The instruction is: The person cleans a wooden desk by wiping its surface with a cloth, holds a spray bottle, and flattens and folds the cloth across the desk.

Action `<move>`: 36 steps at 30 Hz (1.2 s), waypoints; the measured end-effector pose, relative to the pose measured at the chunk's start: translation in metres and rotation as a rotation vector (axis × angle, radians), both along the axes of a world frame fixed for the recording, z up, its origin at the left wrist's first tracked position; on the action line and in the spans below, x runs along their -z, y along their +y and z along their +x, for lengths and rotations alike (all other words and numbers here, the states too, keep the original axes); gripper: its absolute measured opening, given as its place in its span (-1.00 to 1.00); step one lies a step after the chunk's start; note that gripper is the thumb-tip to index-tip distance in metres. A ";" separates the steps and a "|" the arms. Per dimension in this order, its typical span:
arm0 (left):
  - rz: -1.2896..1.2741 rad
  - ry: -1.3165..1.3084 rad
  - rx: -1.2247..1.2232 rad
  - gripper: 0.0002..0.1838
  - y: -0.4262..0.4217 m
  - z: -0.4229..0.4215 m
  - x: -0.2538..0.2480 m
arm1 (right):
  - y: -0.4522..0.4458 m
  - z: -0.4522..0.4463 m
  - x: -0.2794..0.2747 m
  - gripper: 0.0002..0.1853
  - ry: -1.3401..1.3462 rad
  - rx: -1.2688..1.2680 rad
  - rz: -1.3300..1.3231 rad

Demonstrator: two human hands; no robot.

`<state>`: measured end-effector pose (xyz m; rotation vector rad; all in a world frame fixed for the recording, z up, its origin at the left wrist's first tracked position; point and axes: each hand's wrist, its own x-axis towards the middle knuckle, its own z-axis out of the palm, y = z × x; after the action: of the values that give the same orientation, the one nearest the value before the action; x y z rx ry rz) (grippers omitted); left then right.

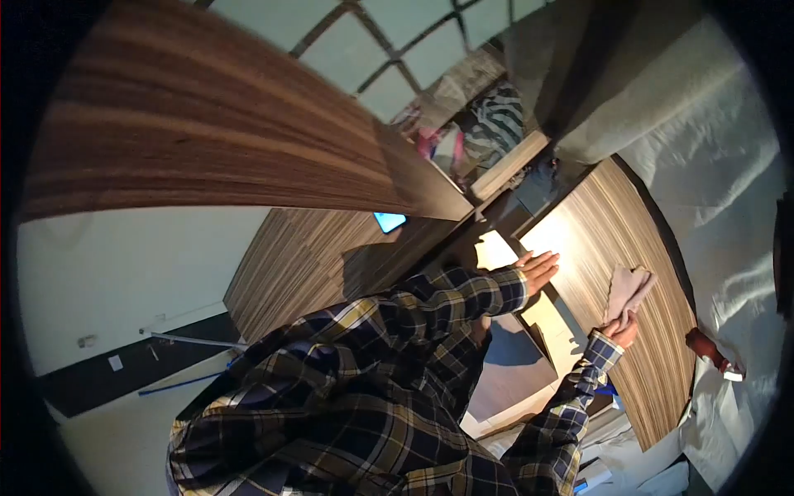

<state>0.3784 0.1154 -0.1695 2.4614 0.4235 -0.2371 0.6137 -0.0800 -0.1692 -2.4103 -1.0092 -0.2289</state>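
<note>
My right hand (pixel 622 329) is closed on a folded pinkish cloth (pixel 628 291), which lies against a striped wood-grain panel (pixel 653 364). My left hand (pixel 539 269) reaches to the near edge of the same panel, with its fingers stretched out and nothing in them. A bright patch of light falls on the panel just beyond the left fingertips. Between my arms is an open gap with a flat board (pixel 506 372) inside it. Both arms wear plaid sleeves.
A large brown wooden board (pixel 231 116) stands at upper left. A lit phone (pixel 389 221) lies on a wood-grain surface. Patterned fabric (pixel 496 116) fills a compartment at the top. Grey sheeting (pixel 703 157) covers the right side, where a dark red object with a bright end (pixel 713 354) lies.
</note>
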 end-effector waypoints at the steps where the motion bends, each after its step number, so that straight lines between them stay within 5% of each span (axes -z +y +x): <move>1: 0.039 -0.039 0.007 -0.25 -0.001 0.000 0.005 | -0.002 0.006 0.006 -0.62 -0.009 0.005 0.009; 9: 0.137 -0.204 0.046 -0.21 -0.008 -0.003 0.025 | -0.008 0.011 0.009 -0.60 -0.029 -0.010 0.052; 36: -0.067 -0.071 0.102 -0.37 0.000 0.002 0.030 | 0.001 0.001 -0.002 -0.59 0.045 0.091 0.040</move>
<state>0.3799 0.1149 -0.1997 2.4201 0.2561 -0.2013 0.6144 -0.0786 -0.1677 -2.4168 -0.8676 -0.2236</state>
